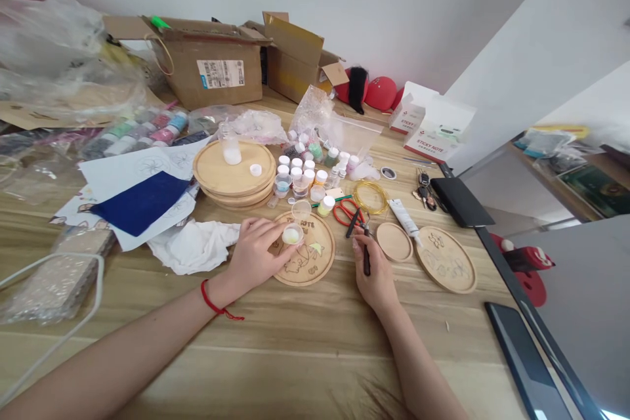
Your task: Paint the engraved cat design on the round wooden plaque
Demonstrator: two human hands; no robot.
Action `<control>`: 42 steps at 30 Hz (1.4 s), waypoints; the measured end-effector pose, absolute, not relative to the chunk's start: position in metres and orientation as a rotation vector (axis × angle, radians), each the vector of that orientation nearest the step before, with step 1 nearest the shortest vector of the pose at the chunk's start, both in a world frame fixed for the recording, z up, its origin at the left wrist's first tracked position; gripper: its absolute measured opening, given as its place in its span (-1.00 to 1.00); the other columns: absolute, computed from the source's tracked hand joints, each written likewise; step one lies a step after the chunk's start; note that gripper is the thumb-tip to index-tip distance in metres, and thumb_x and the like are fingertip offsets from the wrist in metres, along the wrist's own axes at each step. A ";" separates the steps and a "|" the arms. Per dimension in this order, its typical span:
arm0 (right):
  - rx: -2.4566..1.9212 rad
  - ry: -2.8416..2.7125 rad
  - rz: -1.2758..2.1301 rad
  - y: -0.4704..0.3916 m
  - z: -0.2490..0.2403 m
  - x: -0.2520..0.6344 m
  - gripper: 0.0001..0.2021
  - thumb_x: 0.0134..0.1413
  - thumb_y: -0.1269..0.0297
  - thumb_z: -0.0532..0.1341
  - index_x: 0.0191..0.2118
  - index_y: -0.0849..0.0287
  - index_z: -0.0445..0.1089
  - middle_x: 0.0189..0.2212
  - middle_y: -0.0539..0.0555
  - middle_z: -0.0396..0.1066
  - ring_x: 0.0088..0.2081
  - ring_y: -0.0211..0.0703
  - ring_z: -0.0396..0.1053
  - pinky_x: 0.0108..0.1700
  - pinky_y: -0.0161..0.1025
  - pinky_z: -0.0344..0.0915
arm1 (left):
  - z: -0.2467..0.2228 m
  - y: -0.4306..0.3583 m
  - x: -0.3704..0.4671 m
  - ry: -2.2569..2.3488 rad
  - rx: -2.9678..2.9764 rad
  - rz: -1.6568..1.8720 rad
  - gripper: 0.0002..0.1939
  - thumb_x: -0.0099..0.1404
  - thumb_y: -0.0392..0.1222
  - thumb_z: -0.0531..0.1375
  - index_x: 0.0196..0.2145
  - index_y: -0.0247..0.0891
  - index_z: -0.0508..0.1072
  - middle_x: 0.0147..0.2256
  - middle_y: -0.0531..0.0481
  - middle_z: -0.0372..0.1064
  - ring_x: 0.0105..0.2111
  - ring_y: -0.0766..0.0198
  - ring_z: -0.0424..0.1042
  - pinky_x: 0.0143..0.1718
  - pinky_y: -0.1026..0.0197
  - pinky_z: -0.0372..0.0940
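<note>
My left hand (260, 246) holds a small clear cup (292, 234) with pale yellow stuff inside, fingers closed round its sides. Beneath it lies a round wooden plaque (322, 262) with burnt-in lettering and outline drawings; one small shape on it is pale yellow. To the right, my right hand (375, 272) is closed on a slim black-handled tool (367, 258), whose kind I cannot make out. Red-handled scissors (344, 212) lie just beyond that hand. Behind the plaque stand a white-capped jar of yellow (325, 205) and a clear lid or cup (301, 210).
Stacked wooden rounds (207, 174) carry a bottle (231, 149). Several white-capped jars (296, 164) cluster behind. Right of my hands are a small wooden disc (394, 241), a white tube (403, 216), a second drawn plaque (445, 259) and gold wire (371, 197). Crumpled tissue (191, 246) lies left.
</note>
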State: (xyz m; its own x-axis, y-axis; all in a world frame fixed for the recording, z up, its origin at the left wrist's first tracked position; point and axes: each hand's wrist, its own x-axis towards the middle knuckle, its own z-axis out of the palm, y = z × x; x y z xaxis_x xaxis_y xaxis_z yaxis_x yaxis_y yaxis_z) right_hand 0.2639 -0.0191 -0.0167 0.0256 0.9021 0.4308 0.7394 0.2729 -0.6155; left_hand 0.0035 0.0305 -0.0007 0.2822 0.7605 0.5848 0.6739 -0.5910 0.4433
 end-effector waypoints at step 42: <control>-1.358 -1.200 0.884 -0.029 -0.008 0.242 -0.78 0.16 0.08 0.25 -0.33 0.14 0.43 -0.55 -0.01 0.40 -0.49 -0.19 0.34 -0.42 -0.24 0.30 | -0.001 0.031 0.004 1.349 2.419 1.212 -0.76 0.26 -0.05 0.26 -0.15 -0.19 0.52 -0.25 -0.01 0.57 -0.29 0.19 0.48 -0.12 0.08 0.18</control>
